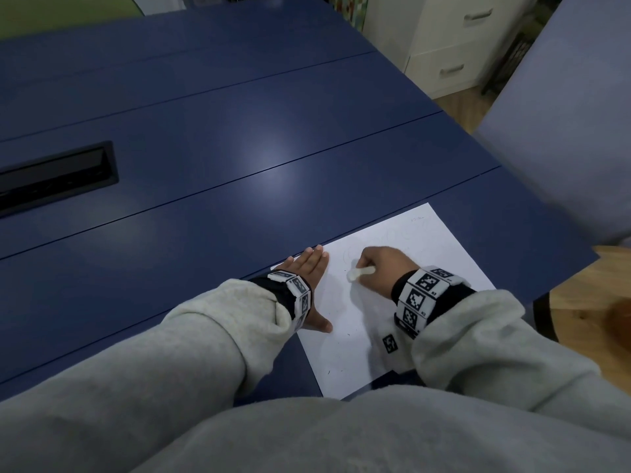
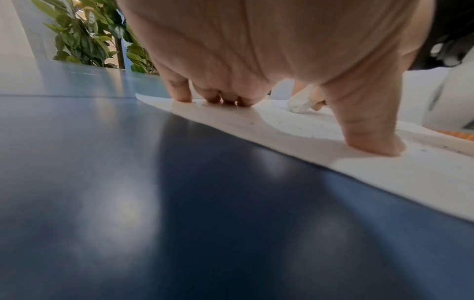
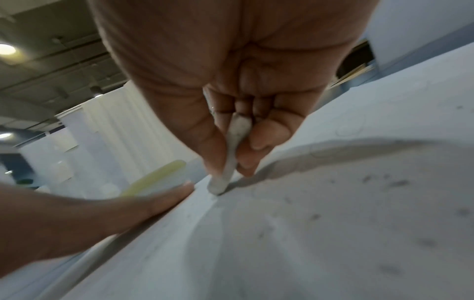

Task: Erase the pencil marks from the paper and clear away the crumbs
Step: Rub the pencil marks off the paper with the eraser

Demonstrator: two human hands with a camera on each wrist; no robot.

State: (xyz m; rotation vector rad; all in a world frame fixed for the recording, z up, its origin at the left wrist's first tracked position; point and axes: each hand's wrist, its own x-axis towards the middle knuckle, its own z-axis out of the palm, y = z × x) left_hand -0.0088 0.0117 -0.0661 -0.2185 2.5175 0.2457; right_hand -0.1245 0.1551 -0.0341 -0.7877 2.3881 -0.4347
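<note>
The right hand (image 1: 380, 269) pinches the eraser (image 1: 359, 272), tip pressed on the paper (image 1: 345, 349) lying on the bench (image 1: 205, 206); faint pencil marks (image 1: 396, 235) lie beyond it, farther from the person. The left hand (image 1: 307, 285), flat, pins the paper's left edge.

An office, it seems: a long blue desk (image 1: 239, 138) with a black cable hatch (image 1: 54, 175) set into its top, white drawers (image 1: 454, 39) past its far right corner, a leafy plant (image 2: 87, 38), and exposed ceiling ducts with round lamps (image 3: 7, 48).
</note>
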